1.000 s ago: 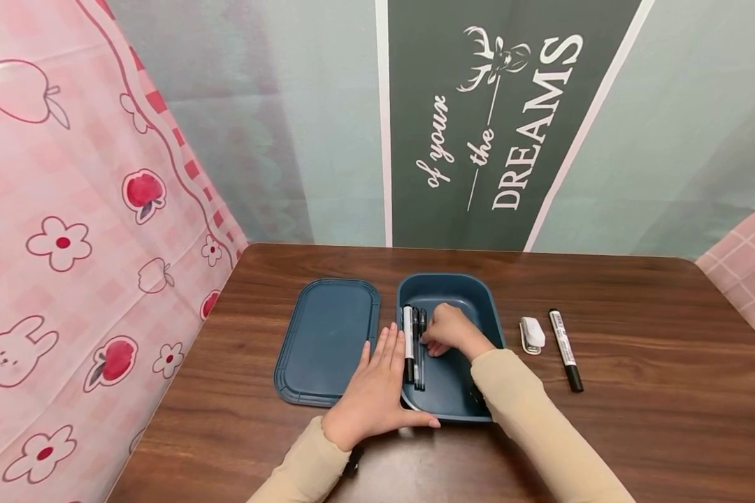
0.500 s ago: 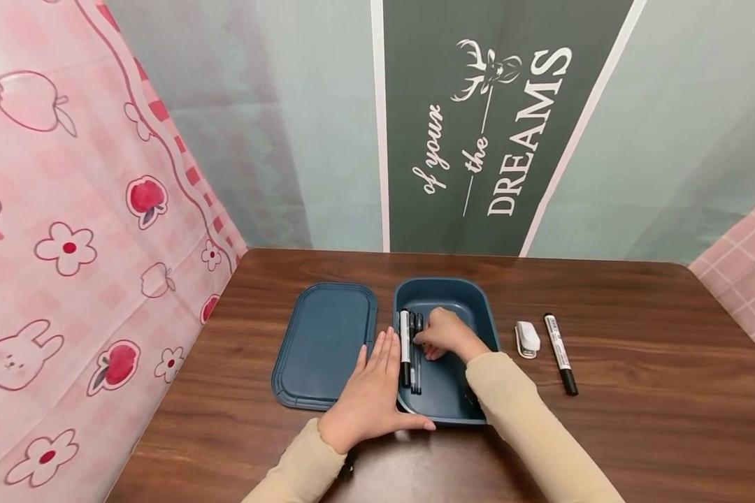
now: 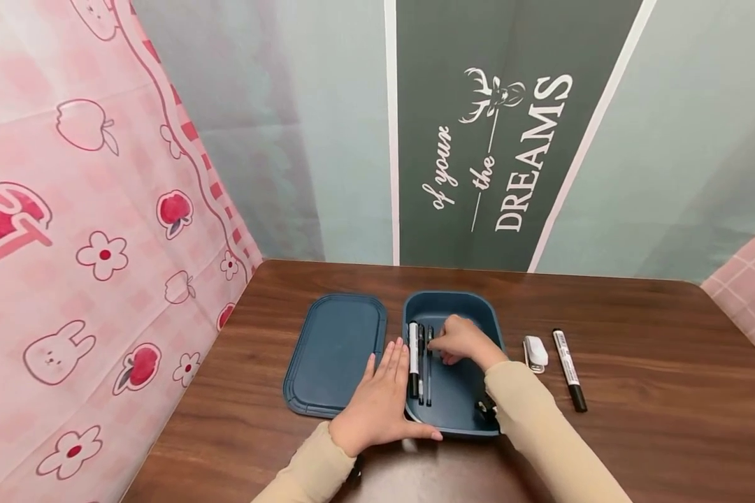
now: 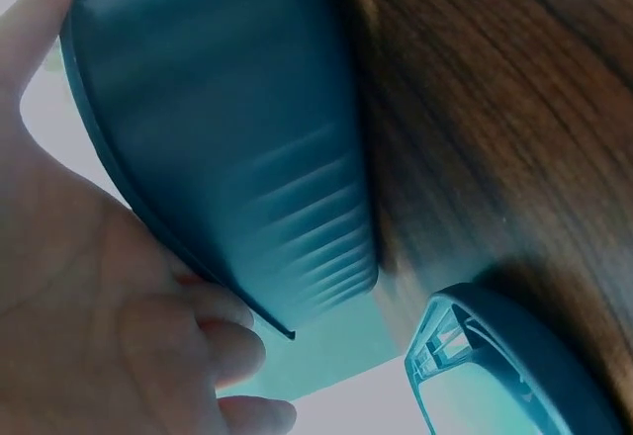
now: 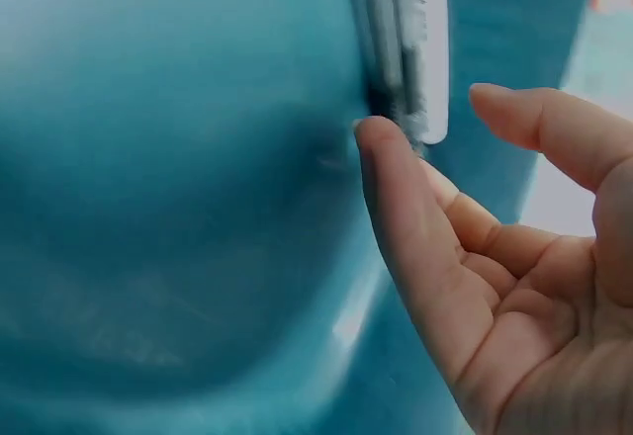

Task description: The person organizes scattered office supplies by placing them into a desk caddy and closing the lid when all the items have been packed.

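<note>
In the head view, a blue plastic box stands without its lid. Along its inner left side lie a white-and-black marker and two black pens, the nearer-right pen a little apart from the other. My left hand rests on the box's left rim, fingers straight, thumb stretched along the front edge. My right hand is down inside the box, a fingertip at the right pen's capped end. In the right wrist view, thumb and fingertip stand apart beside blurred pens. A small dark object is partly covered by the right sleeve.
The blue lid lies flat on the wooden table, left of the box. To the right are a small white stapler and another white-and-black marker. Printed curtains hang behind and at the sides.
The right pen has come slightly away from its neighbour, rightward, with my right hand. My left hand stays on the box rim. The head view has tilted a little.
</note>
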The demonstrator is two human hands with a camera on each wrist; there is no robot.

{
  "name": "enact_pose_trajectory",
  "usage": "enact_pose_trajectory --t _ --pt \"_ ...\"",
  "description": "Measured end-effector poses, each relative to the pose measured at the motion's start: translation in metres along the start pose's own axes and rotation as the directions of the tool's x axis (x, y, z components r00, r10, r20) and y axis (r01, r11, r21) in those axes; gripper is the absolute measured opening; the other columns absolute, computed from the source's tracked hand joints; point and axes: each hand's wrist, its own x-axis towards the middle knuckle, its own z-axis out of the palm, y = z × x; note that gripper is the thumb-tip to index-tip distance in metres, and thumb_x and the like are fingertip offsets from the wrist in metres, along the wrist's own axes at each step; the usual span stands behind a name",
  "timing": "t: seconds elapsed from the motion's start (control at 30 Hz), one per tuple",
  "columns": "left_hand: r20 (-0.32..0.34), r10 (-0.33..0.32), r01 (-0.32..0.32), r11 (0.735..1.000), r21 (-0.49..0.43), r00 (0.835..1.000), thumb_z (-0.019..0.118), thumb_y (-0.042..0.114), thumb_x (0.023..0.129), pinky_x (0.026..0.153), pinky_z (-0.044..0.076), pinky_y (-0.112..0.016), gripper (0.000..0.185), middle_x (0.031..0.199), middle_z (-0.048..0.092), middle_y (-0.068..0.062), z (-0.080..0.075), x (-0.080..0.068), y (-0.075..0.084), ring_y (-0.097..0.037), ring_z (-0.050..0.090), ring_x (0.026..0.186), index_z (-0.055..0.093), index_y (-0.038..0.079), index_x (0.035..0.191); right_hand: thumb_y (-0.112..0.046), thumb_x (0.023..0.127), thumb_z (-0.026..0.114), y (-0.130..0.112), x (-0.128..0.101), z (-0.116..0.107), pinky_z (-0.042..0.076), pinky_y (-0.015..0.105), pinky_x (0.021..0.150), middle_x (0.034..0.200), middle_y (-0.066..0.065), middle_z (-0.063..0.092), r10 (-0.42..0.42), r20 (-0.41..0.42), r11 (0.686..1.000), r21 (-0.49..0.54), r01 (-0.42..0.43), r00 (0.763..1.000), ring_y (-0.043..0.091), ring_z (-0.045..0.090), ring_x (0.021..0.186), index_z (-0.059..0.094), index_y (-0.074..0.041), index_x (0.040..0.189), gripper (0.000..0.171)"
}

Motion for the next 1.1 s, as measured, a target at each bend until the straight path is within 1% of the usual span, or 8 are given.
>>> enact_pose_trajectory --t 0.07,0.13,0.27,0.37,0.47,0.53,0.73,1.1 --pt "0.002 -0.002 0.002 1.0 0.003 1.0 0.054 0.081 0.069 0.111 0.017 -0.053 0.124 0.156 0.006 -0.018 0.001 -0.001 0.0 -0.029 0.006 0.143 0.011 -0.002 0.15 -0.01 0.084 0.065 -0.001 -0.005 -0.009 0.055 0.032 0.054 0.058 0.009 0.063 -0.014 -0.015 0.999 0.037 0.015 1.0 0.019 0.065 0.053 0.065 0.008 0.067 0.024" --pt "-0.002 -0.008 0.008 1.0 0.01 1.0 0.054 0.082 0.068 0.111 0.017 -0.052 0.124 0.156 0.006 -0.017 0.001 -0.001 0.001 -0.028 0.006 0.144 0.011 -0.002 0.15 -0.01 0.086 0.064 -0.003 -0.012 -0.023 0.056 0.034 0.057 0.061 0.01 0.064 -0.025 -0.046 0.997 0.078 0.028 0.999 0.02 0.066 0.056 0.066 0.01 0.074 0.023" --pt "-0.011 -0.01 0.01 1.0 0.012 1.0 0.054 0.082 0.068 0.111 0.017 -0.051 0.126 0.156 0.006 -0.017 0.002 0.0 0.001 -0.028 0.006 0.144 0.011 -0.002 0.15 -0.014 0.089 0.064 -0.001 -0.032 -0.061 0.056 0.036 0.061 0.066 0.011 0.065 -0.047 -0.11 0.989 0.131 0.061 0.993 0.02 0.068 0.061 0.064 0.013 0.089 0.026" --pt "-0.013 -0.009 0.009 1.0 0.011 1.0 0.054 0.082 0.067 0.111 0.016 -0.051 0.126 0.157 0.006 -0.017 0.002 0.0 0.001 -0.028 0.006 0.144 0.01 -0.002 0.15 -0.018 0.09 0.064 0.008 -0.049 -0.088 0.056 0.032 0.061 0.07 0.01 0.066 -0.033 -0.137 0.989 0.139 0.052 0.99 0.018 0.068 0.063 0.061 0.015 0.097 0.033" --pt "-0.013 -0.006 0.006 1.0 0.017 1.0 0.054 0.082 0.067 0.111 0.016 -0.051 0.126 0.156 0.006 -0.018 0.002 0.0 0.001 -0.029 0.006 0.143 0.01 -0.003 0.15 -0.021 0.092 0.062 0.022 -0.062 -0.109 0.055 0.028 0.059 0.071 0.01 0.066 -0.023 -0.148 0.991 0.127 0.042 0.989 0.015 0.067 0.063 0.06 0.016 0.098 0.038" --pt "-0.011 -0.008 0.009 1.0 0.03 1.0 0.053 0.083 0.067 0.112 0.016 -0.05 0.126 0.156 0.006 -0.018 0.001 0.0 0.001 -0.029 0.006 0.144 0.01 -0.002 0.15 -0.022 0.093 0.061 0.033 -0.069 -0.119 0.055 0.028 0.059 0.072 0.01 0.067 -0.022 -0.152 0.993 0.111 0.039 0.988 0.013 0.067 0.062 0.06 0.017 0.098 0.039" --pt "0.0 -0.011 0.011 0.999 0.047 1.0 0.053 0.083 0.067 0.112 0.017 -0.05 0.126 0.156 0.007 -0.018 0.0 0.0 0.001 -0.029 0.007 0.143 0.011 -0.003 0.15 -0.022 0.094 0.058 0.058 -0.08 -0.136 0.056 0.029 0.061 0.072 0.008 0.067 -0.004 -0.162 0.997 0.071 0.016 0.987 0.013 0.067 0.065 0.061 0.016 0.099 0.039" --pt "0.004 -0.013 0.013 0.999 0.042 1.0 0.053 0.083 0.067 0.111 0.017 -0.051 0.126 0.156 0.006 -0.018 -0.001 0.001 0.001 -0.029 0.007 0.143 0.012 -0.002 0.15 -0.019 0.092 0.061 0.079 -0.085 -0.142 0.056 0.028 0.06 0.072 0.006 0.065 0.022 -0.152 1.0 0.022 -0.019 0.988 0.012 0.066 0.064 0.062 0.016 0.094 0.035"
